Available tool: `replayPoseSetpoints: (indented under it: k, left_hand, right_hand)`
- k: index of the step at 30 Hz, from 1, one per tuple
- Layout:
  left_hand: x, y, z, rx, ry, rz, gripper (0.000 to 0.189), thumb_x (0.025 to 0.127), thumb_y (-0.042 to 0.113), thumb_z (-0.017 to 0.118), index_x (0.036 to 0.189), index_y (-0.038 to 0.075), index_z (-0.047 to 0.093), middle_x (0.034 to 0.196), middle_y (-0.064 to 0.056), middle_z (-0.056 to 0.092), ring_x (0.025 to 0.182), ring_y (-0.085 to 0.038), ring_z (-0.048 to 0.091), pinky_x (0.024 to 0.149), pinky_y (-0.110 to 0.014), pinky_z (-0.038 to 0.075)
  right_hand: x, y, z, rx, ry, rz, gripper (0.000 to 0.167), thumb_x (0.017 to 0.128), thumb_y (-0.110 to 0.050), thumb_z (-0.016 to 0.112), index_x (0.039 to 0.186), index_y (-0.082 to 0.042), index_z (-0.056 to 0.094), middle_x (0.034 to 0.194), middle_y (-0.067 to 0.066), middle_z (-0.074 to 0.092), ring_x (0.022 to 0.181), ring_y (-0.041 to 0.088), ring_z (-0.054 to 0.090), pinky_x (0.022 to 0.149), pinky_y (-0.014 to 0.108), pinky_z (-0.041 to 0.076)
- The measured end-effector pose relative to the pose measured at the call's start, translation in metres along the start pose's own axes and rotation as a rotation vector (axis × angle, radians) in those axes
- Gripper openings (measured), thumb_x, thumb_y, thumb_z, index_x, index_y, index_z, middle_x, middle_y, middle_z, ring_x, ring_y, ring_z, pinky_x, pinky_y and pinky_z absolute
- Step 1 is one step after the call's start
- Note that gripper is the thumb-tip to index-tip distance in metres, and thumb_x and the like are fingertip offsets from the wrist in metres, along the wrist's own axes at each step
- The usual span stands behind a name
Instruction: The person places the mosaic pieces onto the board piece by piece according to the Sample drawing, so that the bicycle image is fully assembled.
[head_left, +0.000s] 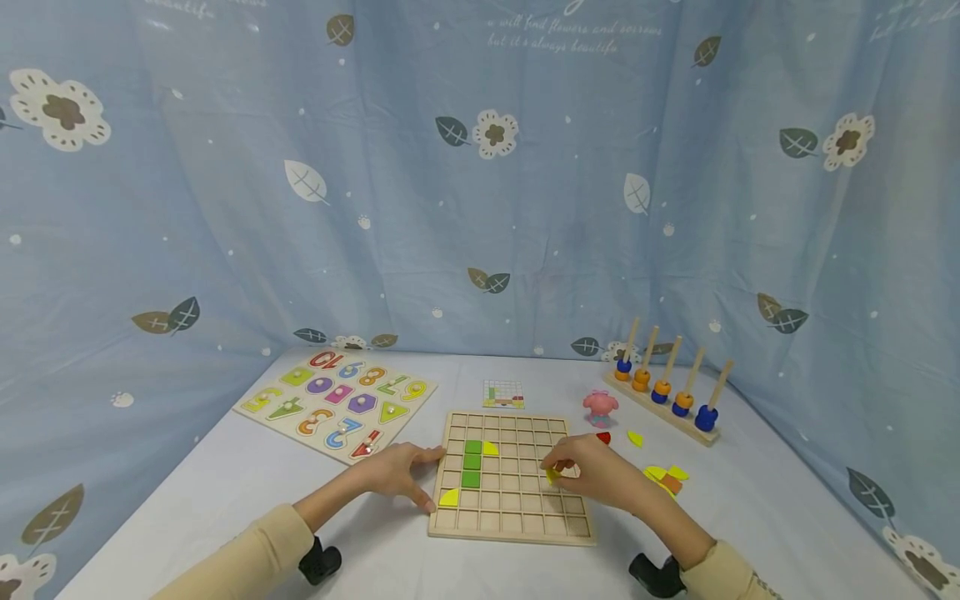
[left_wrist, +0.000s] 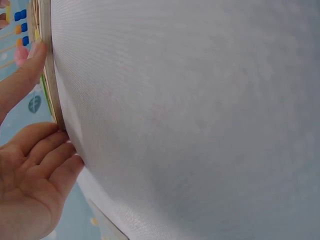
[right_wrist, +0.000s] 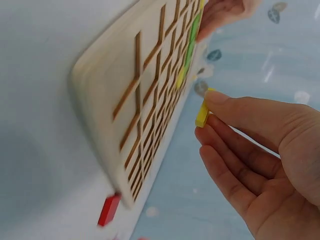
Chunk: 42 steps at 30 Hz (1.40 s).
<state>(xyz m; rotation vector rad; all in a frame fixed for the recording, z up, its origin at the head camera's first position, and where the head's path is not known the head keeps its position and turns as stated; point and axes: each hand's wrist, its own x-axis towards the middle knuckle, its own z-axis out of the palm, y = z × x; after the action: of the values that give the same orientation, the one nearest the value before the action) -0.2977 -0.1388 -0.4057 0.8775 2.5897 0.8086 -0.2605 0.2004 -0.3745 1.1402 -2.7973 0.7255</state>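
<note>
here, we pinch a yellow piece (right_wrist: 202,116) between thumb and finger of our right hand (head_left: 600,473), above the grid board (head_left: 510,502), whose right edge that hand partly hides. our left hand (head_left: 393,471), thumb and fingers spread apart, touches the left edge. farther left lies a number puzzle (head_left: 285,425); to the right, a red piece (head_left: 603,437), pink figure (head_left: 600,406) and peg stand (head_left: 652,406).

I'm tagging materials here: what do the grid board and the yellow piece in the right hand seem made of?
The grid board seems to be wood, smooth and unpainted: pale tan surfaces, browner ridge sides. The yellow piece in the right hand looks like painted wood or plastic, evenly coloured; no grain shows, so which one stays open.
</note>
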Motion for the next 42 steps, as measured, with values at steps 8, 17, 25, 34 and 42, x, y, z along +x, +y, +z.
replayPoseSetpoints:
  k: [8,17,25,34,42]
  left_hand:
    - [0.000,0.000,0.000,0.006,0.002,-0.001,0.088,0.069,0.025,0.087,0.140,-0.005,0.045,0.145,-0.020,0.043,0.135,-0.037,0.038,0.109,-0.051,0.033]
    - [0.001,-0.001,-0.001,0.006,-0.003,0.011,0.088,0.070,0.026,0.087,0.140,-0.006,0.044,0.145,-0.020,0.043,0.134,-0.037,0.039,0.109,-0.051,0.033]
    - [0.001,-0.003,0.000,0.004,-0.001,0.008,0.087,0.070,0.026,0.087,0.140,-0.005,0.045,0.144,-0.020,0.044,0.134,-0.037,0.040,0.108,-0.051,0.034]
    - [0.001,-0.003,-0.001,0.013,-0.003,0.000,0.087,0.070,0.027,0.087,0.140,-0.004,0.045,0.144,-0.019,0.044,0.134,-0.037,0.040,0.107,-0.052,0.035]
    - [0.001,-0.002,-0.001,0.010,-0.002,0.002,0.086,0.071,0.026,0.087,0.140,-0.005,0.045,0.144,-0.019,0.044,0.134,-0.037,0.040,0.107,-0.052,0.035]
  right_hand:
    - [0.021,-0.016,0.015,0.010,-0.003,-0.029,0.017,0.082,-0.006,0.076,0.099,-0.004,0.074,0.091,-0.002,0.069,0.083,0.011,0.063,0.072,0.028,0.057]
    - [0.044,-0.036,0.035,0.016,-0.006,-0.009,0.016,0.080,-0.003,0.077,0.095,-0.005,0.075,0.088,-0.003,0.070,0.078,0.006,0.063,0.070,0.018,0.055]
    - [0.059,-0.046,0.053,0.040,-0.024,-0.005,0.013,0.080,-0.002,0.076,0.092,-0.007,0.075,0.085,-0.006,0.070,0.075,0.003,0.060,0.069,0.014,0.052]
    - [0.072,-0.056,0.067,0.031,-0.030,0.082,0.012,0.079,-0.006,0.077,0.090,-0.010,0.077,0.078,-0.011,0.067,0.070,0.003,0.056,0.065,0.013,0.050]
    - [0.076,-0.062,0.073,0.028,-0.025,0.076,0.012,0.078,-0.007,0.079,0.089,-0.010,0.077,0.075,-0.011,0.065,0.065,0.005,0.053,0.059,0.012,0.047]
